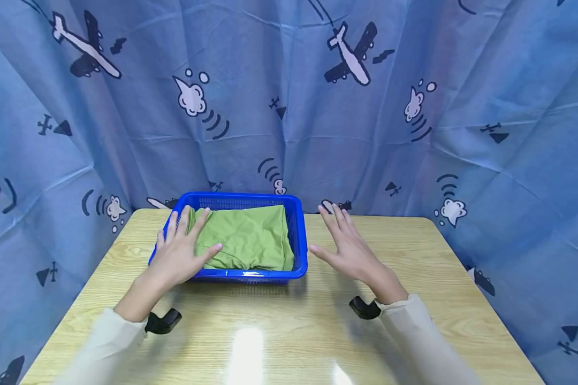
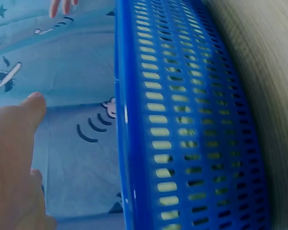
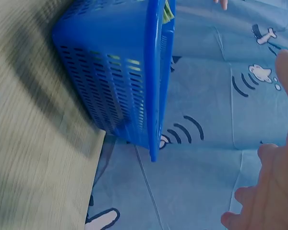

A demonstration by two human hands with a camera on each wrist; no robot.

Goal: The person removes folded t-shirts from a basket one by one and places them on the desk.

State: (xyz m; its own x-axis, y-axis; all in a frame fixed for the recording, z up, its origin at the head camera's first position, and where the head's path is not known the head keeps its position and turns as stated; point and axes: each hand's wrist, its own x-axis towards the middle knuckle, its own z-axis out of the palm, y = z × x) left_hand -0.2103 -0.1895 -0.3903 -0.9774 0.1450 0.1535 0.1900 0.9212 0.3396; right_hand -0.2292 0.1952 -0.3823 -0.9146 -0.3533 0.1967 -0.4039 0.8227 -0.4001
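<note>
A blue plastic basket (image 1: 296, 235) with slotted walls stands at the back of the table, left of centre. Green folded cloth (image 1: 245, 238) lies inside it; how many pieces there are I cannot tell. My left hand (image 1: 178, 256) hovers over the basket's left front corner, fingers spread and straight, holding nothing. To the right of the basket, my right hand (image 1: 351, 254) is held above the table, fingers extended and apart from the rim. In the left wrist view the slotted wall (image 2: 182, 120) fills the middle, the thumb beside it. The right wrist view shows the basket's side (image 3: 110, 72).
The wooden table (image 1: 395, 235) carries the basket near its far edge. Behind and on both sides hangs a blue curtain (image 1: 250, 96) printed with planes and clouds. A black curved wrist piece (image 1: 164, 322) sticks out below each sleeve.
</note>
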